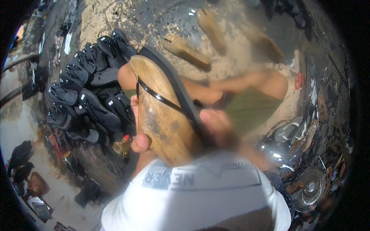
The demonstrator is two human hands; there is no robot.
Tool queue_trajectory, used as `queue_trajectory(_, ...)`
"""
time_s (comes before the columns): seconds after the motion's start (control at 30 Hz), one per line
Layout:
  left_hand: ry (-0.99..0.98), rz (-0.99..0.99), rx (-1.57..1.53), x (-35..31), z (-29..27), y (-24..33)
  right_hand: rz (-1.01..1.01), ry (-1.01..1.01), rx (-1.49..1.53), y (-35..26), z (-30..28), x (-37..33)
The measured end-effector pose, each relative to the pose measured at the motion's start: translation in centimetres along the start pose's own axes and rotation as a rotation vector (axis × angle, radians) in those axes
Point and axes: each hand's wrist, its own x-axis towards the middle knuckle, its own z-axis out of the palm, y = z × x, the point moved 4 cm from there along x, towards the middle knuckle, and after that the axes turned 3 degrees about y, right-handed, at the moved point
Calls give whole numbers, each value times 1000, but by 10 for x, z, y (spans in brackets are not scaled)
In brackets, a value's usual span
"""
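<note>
A wooden shoe last stands in front of my chest, tilted, its toe end pointing away from me. A glossy black strap crosses it, and the black sandal lies along its right side with the sole edge showing. My left hand is closed round the last's left edge, thumb on the near face and fingertips by the strap. On the other side my right hand grips the sandal's sole edge with the thumb; its other fingers are hidden and the hand is partly blurred.
Many finished black sandals are heaped at the left. Beyond my crossed legs lie more wooden lasts. At the right are a shiny metal bowl, a round metal disc and scraps. A red object lies near my knee.
</note>
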Motion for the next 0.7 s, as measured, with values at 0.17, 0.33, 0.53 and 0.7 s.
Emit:
queue_trajectory(0.17,163,-196,361,11,17,14,-166,-154,-214,5,-24,9)
queue_trajectory(0.33,-346,-212,1207,23,65,20,-108,-338,62,-66,-49,91)
queue_trajectory(0.53,-142,-310,580,16,-26,4,-169,-302,283,-67,-22,95)
queue_trajectory(0.7,223,-627,143,-19,-24,-33,-99,-284,347,-48,-20,110)
